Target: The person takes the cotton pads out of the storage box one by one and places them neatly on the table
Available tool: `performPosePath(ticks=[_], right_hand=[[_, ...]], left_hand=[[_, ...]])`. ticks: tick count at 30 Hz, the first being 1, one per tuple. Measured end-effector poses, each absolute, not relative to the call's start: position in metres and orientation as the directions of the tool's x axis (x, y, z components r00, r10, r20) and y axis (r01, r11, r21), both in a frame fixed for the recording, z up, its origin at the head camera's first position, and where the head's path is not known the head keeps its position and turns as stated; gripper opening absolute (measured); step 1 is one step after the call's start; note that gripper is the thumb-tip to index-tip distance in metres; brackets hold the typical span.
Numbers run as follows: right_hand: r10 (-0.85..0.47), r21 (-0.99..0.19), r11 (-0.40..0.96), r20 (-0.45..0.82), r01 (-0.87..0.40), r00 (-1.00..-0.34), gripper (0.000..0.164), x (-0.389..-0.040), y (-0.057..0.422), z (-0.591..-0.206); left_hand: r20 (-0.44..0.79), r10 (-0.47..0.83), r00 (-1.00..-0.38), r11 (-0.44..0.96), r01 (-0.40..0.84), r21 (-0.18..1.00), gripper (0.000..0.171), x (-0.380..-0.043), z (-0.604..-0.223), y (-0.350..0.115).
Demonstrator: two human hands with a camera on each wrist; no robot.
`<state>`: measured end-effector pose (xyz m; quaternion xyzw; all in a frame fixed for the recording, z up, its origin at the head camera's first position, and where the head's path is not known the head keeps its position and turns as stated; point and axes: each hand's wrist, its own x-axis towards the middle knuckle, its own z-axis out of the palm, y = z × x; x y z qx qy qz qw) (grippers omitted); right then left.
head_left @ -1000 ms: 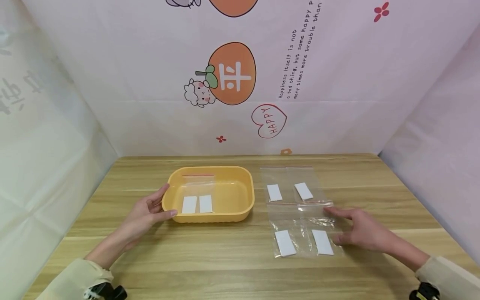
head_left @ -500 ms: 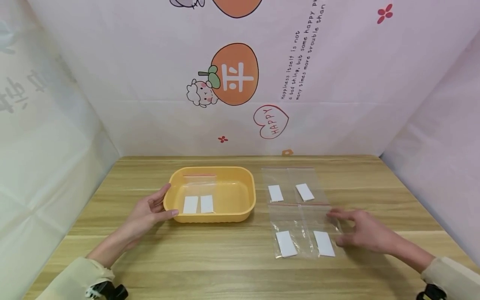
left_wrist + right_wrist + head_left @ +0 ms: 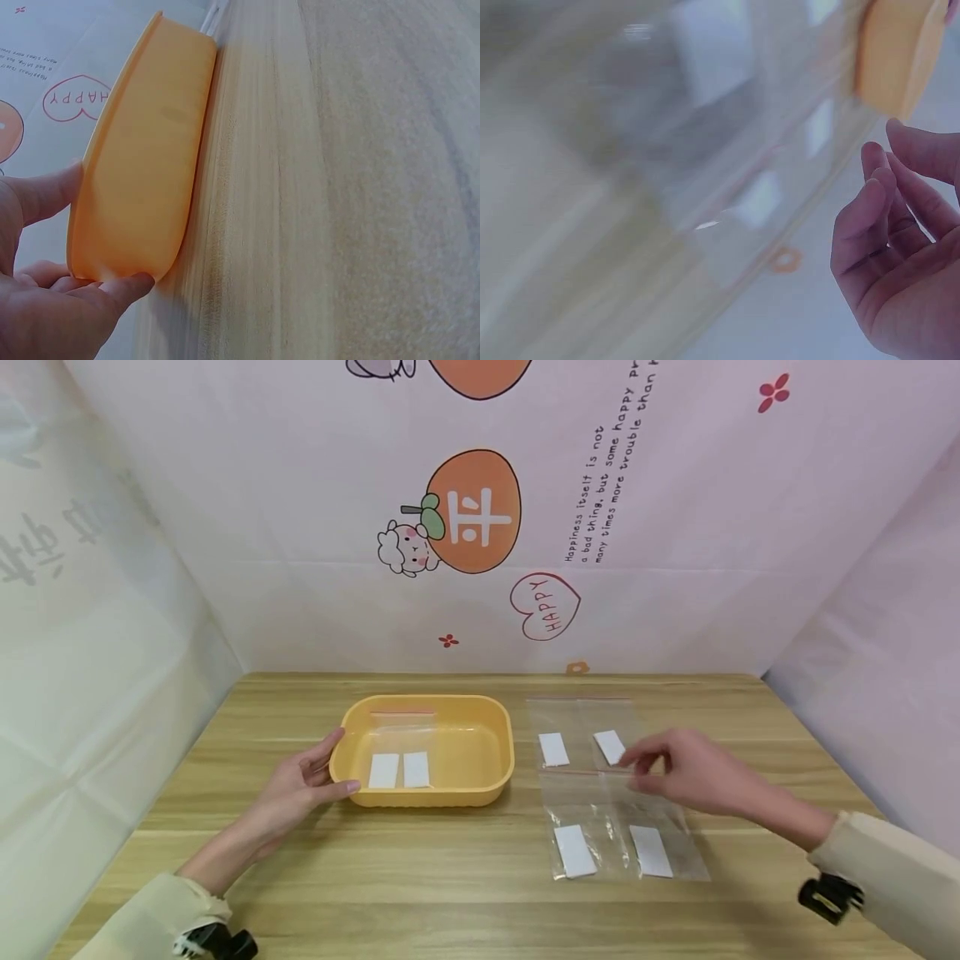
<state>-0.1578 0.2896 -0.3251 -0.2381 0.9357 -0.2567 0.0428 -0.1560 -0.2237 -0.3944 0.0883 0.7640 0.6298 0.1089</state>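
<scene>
My left hand [image 3: 288, 789] grips the left end of a yellow plastic tray [image 3: 472, 752], with the thumb at one corner and fingers along the end wall. Inside the tray lies a clear zip bag [image 3: 401, 727] with two white rectangular pieces [image 3: 383, 771] showing. To its right, clear zip bags lie in a back row [image 3: 577, 714] and a front row [image 3: 611, 802], with two white pieces showing in each row. My right hand [image 3: 693, 772] hovers over their right side, fingers loosely bent and holding nothing; its fingertips overlap a back white piece [image 3: 608, 747] in the head view.
Everything sits on a wood-grain table [image 3: 450, 877]. A printed white cloth [image 3: 315, 510] rises behind its far edge, with more white cloth at both sides. A dark device [image 3: 828, 897] sits on my right wrist.
My right hand has lifted away from the front bags' right edge and moved up and left over the back row. My left hand keeps its grip on the tray.
</scene>
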Motion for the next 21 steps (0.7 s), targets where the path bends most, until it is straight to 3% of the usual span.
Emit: performPosePath(ticks=[10,21], right_hand=[[-0.523,-0.538,0.714,0.017,-0.448,-0.852,0.028,-0.195,0.192,-0.301],[-0.576,-0.592,0.672,-0.041,-0.444,-0.816,0.044,-0.235,0.098,-0.328]], left_hand=[[-0.053,0.269,-0.962,0.193,0.0,0.981,0.095,-0.157,-0.394,-0.223],[-0.051,0.269,-0.962,0.166,-0.006,0.986,0.094,-0.158,-0.396,-0.225]])
